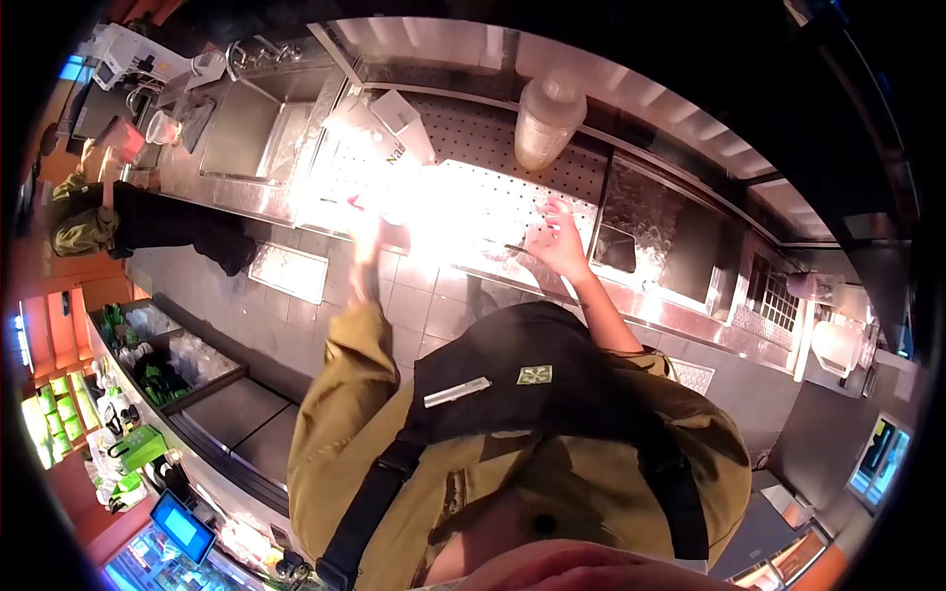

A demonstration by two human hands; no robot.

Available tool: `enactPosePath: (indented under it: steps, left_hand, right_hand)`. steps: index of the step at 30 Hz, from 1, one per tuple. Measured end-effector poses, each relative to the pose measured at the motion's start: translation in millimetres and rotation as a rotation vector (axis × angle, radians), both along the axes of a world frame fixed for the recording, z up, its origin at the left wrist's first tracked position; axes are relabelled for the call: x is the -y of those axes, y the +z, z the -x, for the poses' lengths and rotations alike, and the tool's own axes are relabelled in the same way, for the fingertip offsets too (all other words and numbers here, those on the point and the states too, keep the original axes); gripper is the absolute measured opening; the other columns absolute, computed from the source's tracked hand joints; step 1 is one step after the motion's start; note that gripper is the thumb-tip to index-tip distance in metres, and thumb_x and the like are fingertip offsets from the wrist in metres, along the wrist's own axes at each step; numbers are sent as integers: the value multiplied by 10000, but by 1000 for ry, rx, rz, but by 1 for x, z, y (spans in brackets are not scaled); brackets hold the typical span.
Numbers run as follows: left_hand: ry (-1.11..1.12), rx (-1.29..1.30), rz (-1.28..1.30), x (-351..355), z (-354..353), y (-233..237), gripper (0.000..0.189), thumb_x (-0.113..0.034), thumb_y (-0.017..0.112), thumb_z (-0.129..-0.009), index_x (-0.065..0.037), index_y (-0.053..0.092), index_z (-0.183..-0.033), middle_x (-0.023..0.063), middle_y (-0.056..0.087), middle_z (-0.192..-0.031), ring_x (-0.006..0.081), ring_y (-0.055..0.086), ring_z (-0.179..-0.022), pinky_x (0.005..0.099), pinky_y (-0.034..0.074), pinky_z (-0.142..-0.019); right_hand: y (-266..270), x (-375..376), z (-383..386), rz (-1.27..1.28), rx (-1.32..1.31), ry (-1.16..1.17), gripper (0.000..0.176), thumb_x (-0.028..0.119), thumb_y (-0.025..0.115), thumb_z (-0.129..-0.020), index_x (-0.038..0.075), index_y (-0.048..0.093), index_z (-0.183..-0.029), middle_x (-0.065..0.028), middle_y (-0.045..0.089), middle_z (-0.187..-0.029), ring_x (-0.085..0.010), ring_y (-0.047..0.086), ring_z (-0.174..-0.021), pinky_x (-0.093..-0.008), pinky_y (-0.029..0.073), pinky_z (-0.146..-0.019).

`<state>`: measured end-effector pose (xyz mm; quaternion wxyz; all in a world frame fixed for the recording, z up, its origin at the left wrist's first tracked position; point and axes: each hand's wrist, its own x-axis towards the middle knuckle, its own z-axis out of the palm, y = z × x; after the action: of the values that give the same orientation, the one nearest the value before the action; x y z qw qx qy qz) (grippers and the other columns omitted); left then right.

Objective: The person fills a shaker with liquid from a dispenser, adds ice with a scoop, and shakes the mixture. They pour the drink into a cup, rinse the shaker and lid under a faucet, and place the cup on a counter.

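My left hand [366, 229] reaches over the near edge of the steel counter, its fingers washed out by a strong glare. I cannot tell whether it holds anything. A white printed carton or bag [402, 126] stands just beyond it. To the right, my right hand [558, 239] hovers at the counter's front edge with its fingers bent and apart, and nothing shows in it. Beyond that hand, a large translucent jar [549, 120] stands on the perforated drain plate [483, 120]. Bright light hides much of the plate between my hands.
Right of the drain plate lies a steel ice bin [680, 212] with a dark square piece inside. A sink [258, 128] is at the left, where a co-worker [108, 217] stands at the counter. A lower counter with bins [202, 360] runs behind on the left.
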<state>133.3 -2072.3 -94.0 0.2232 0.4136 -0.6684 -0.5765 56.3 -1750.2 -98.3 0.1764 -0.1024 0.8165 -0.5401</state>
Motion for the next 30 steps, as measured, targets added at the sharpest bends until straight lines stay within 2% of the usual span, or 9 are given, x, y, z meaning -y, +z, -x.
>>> enactPosePath:
  steps: [3,6,8,11,16,18,22,26,30]
  left_hand:
    - [-16,26,23,37,43,-3,421,-122,770,-717,30,507,-1007,97,631,-891,171,618,-780,311,524,-707]
    - [-86,139,61,57,83,1,466,-141,802,-696,31,505,-1011,93,631,-891,167,616,-782,308,521,-712]
    - [-111,242,55,85,96,-8,495,-153,823,-682,31,505,-1013,91,630,-890,165,615,-784,306,519,-715]
    - [50,-316,342,89,54,-4,594,-146,905,-574,21,529,-1002,102,615,-980,170,612,-809,302,517,-744]
    - [77,-148,331,113,9,-39,888,-45,892,-567,58,365,-1275,183,567,-1132,253,590,-1031,347,522,-875]
    - [-6,-207,308,104,4,-33,913,-48,891,-571,49,346,-1298,195,535,-1186,271,582,-1052,349,521,-881]
    - [-26,-130,213,95,-9,-32,1012,-14,879,-532,31,294,-1356,211,475,-1270,293,537,-1124,393,466,-953]
    - [267,-51,322,52,-50,2,626,25,722,-723,4,440,-1281,161,496,-1260,202,515,-1123,285,434,-918]
    - [-252,-416,391,-89,-27,87,383,95,577,-778,9,566,-1151,110,579,-1160,195,546,-1082,282,447,-890]
  right_hand:
    - [35,34,-14,-52,151,319,745,112,754,-602,25,446,-1275,-150,555,-1118,-281,555,-1026,-343,471,-873]
    - [-84,85,-32,-96,-214,168,789,150,783,-583,22,467,-1294,-178,537,-1187,-320,557,-1041,-389,461,-913]
    - [-69,116,-32,-145,-168,162,745,277,791,-634,29,474,-1261,-171,555,-1140,-315,555,-1055,-399,464,-901]
    - [-44,155,-17,-292,-107,244,756,359,793,-669,24,457,-1257,-169,548,-1130,-314,542,-1079,-405,464,-906]
    - [-33,190,26,-565,13,237,634,194,715,-734,28,431,-1276,-178,534,-1164,-320,524,-1104,-409,460,-937]
    - [-46,205,38,-249,-396,-55,507,161,652,-765,-28,466,-1196,-260,536,-1184,-363,533,-1127,-412,460,-924]
    - [-15,225,82,-89,-97,156,569,184,722,-725,-32,472,-1188,-255,556,-1177,-369,575,-1067,-406,481,-878]
    - [-30,194,88,-140,-11,193,539,199,741,-710,-28,498,-1134,-233,590,-1095,-370,606,-972,-419,488,-838]
    - [-73,106,6,-49,-438,-135,549,230,763,-654,-8,508,-1078,-203,560,-994,-366,571,-927,-415,474,-837]
